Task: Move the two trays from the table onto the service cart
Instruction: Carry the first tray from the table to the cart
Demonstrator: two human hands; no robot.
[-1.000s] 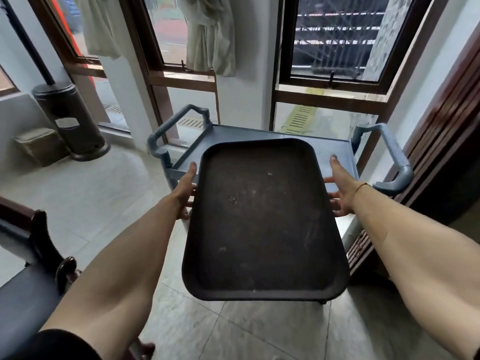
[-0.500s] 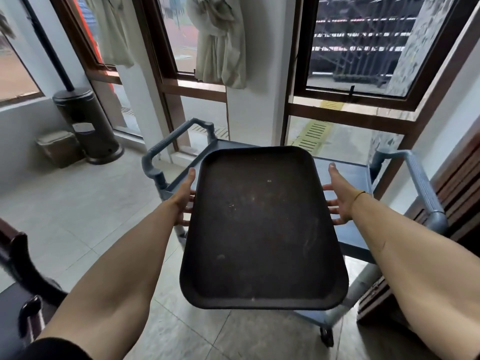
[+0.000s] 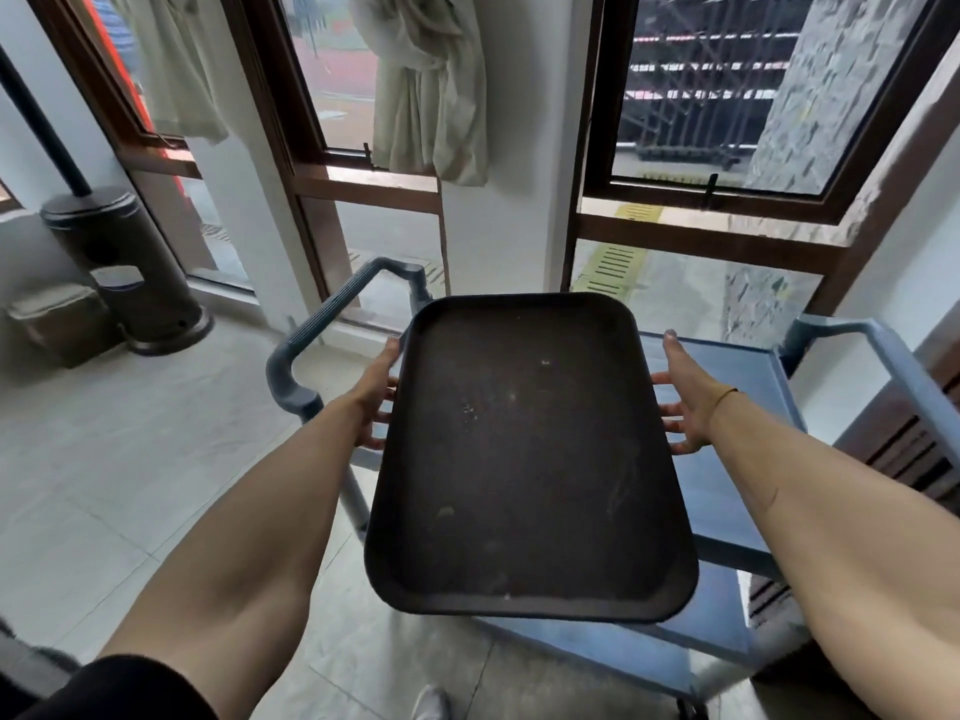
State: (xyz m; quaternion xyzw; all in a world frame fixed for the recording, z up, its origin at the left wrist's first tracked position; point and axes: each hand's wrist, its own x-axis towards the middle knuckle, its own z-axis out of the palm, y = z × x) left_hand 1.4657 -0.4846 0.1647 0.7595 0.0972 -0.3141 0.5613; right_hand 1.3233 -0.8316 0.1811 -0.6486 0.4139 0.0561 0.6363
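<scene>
Windows [image 3: 727, 96] fill the wall beyond both hands, with dark wooden frames; pale curtains [image 3: 426, 90] hang knotted above and between the hands, the tops cut off by the frame edge. Tiled floor [image 3: 104, 459] spreads out left of the left arm.

Blue service cart [image 3: 727, 387]: sits under and beyond the hands, its top shelf showing to the right of the right hand. One ribbed handle [image 3: 322, 324] rises just left of the left hand, another [image 3: 893, 366] well to the right of the right hand. Much of the top shelf is hidden by the tray; a lower shelf shows beneath the tray's near edge, and the legs and wheels are mostly out of sight.

Dark tray [image 3: 524, 459]: held between the two hands, above the cart's left side, near end overhanging toward the viewer. Empty, with pale specks and smears on its surface. No label or writing legible on it or on the cart. Whether its far end touches the shelf cannot be told.

Left hand [image 3: 376, 397]: grips the tray's left rim, thumb along the top edge, fingers curled underneath. Right hand [image 3: 685, 397]: pressed to the right rim, thumb raised, fingers reaching under; a thin band circles the wrist.

Dark cylindrical stand [image 3: 124, 267] with a pole stands far left of the left hand, a small lidded bin [image 3: 57, 324] beside it. A shoe tip [image 3: 431, 704] shows at the bottom edge.
</scene>
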